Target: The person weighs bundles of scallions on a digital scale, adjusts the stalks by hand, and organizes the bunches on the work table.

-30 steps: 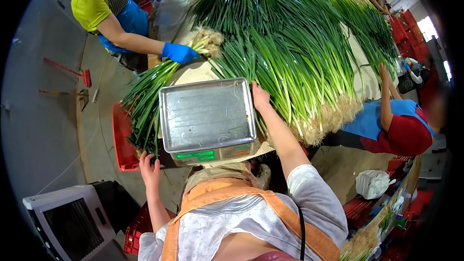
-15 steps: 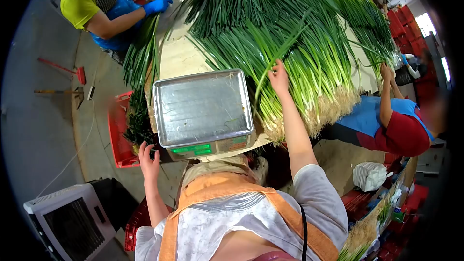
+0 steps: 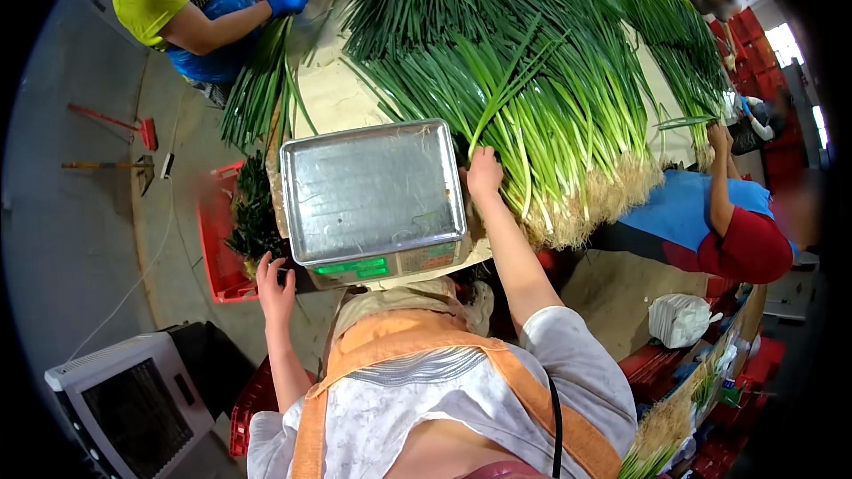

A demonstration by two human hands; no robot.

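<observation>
A digital scale with a bare metal tray [image 3: 373, 193] stands at the table's near edge, its green display lit. My right hand [image 3: 485, 174] is just right of the tray, fingers closed around the lower ends of some green onion stalks. Their leaves cross over the large pile of green onions [image 3: 550, 124], whose roots face the near right side. Left of the scale and a little below its tray, my left hand [image 3: 274, 288] hangs with its fingers apart and holds nothing.
A co-worker in blue gloves [image 3: 291, 2] holds a bunch at the upper left. Another in a blue apron [image 3: 679, 213] works at the right. A red crate [image 3: 213, 231] with greens sits left of the scale. An appliance [image 3: 133, 408] is at the lower left.
My right hand first moved from the tray's edge up onto the onions, then came back down beside the tray. The blue-gloved co-worker carried a bunch to the upper left. My left hand barely moved.
</observation>
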